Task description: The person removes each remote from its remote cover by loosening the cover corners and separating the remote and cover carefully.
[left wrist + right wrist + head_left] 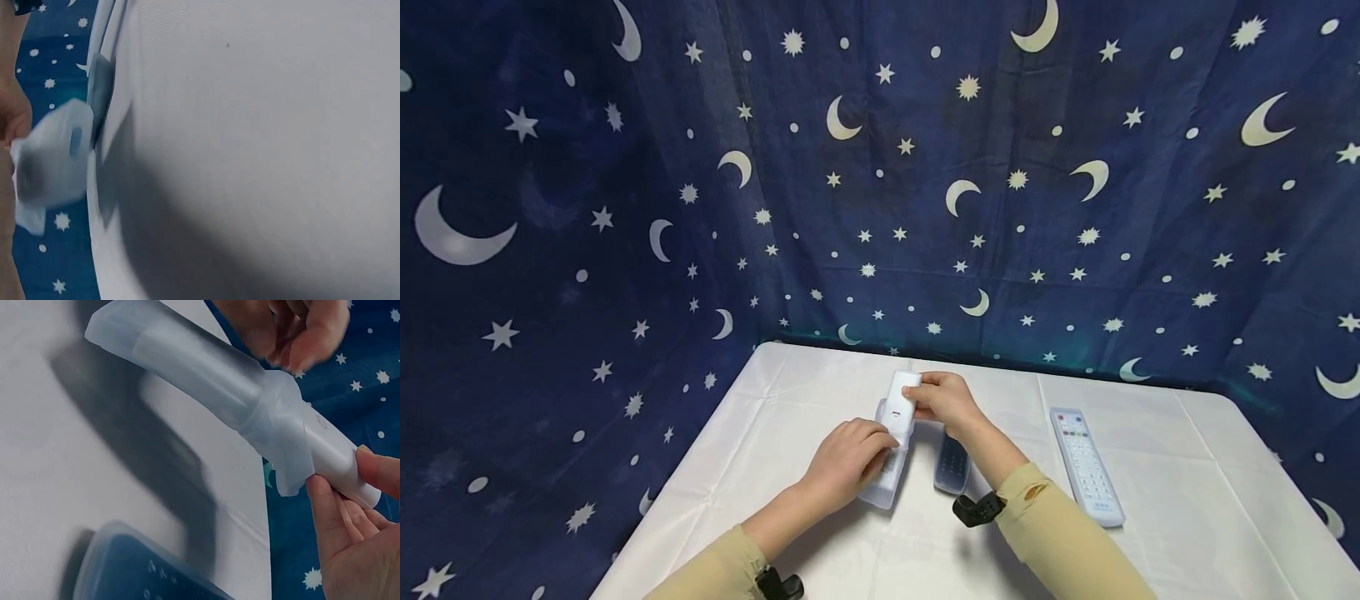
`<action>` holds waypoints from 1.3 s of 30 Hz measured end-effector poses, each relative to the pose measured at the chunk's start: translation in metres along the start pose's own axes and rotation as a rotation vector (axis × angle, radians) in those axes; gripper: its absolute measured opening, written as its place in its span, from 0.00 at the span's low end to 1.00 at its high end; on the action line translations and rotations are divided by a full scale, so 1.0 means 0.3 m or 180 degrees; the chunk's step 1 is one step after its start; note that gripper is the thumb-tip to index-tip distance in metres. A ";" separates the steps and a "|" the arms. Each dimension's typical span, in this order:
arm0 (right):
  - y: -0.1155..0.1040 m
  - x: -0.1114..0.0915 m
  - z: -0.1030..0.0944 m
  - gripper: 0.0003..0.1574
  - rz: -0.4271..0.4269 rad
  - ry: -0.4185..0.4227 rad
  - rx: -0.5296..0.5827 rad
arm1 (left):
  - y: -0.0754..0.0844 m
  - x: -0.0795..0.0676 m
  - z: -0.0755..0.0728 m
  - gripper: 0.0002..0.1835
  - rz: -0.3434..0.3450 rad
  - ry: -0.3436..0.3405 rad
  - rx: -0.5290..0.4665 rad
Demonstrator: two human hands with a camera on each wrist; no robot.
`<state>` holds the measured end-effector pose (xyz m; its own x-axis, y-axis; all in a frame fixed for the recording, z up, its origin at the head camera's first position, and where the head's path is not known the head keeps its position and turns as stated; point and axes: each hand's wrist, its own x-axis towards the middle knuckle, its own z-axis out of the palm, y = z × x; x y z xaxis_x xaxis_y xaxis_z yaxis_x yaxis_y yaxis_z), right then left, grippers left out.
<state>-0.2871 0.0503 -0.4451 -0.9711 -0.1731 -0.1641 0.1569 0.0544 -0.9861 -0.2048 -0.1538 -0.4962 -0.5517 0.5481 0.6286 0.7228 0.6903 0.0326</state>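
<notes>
A white remote control sticks partway out of a translucent soft sleeve, with its far end bare. My right hand pinches that bare end between thumb and fingers, as the right wrist view shows closely. Beside the sleeve's mouth, my left hand is loosely curled, its fingertips close over the rim in the right wrist view. There the sleeve's edge flares and folds back around the remote. In the left wrist view the flared sleeve end shows blurred at the left, and most of the left hand is out of frame.
A dark remote in a clear cover lies under my right forearm, partly hidden. Farther right lies a white remote with colored buttons, also covered. The white-clothed table ends at a blue star-and-moon curtain behind and to the left.
</notes>
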 end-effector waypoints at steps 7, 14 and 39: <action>-0.009 0.002 -0.027 0.26 -0.0002 0.0006 0.0005 | -0.029 -0.020 -0.010 0.14 -0.1126 0.0115 -0.0328; -0.022 -0.011 -0.030 0.26 0.0094 0.0022 -0.0015 | -0.016 -0.007 -0.008 0.04 -0.1971 -0.0114 -0.1226; -0.008 -0.026 -0.005 0.31 0.0115 0.0184 0.0172 | -0.014 0.004 0.024 0.06 -0.1962 0.0189 -0.1375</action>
<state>-0.2803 0.0529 -0.4414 -0.9732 -0.1148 -0.1993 0.1999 0.0060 -0.9798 -0.2113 -0.1526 -0.5012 -0.8945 0.0879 0.4384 0.3962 0.6103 0.6860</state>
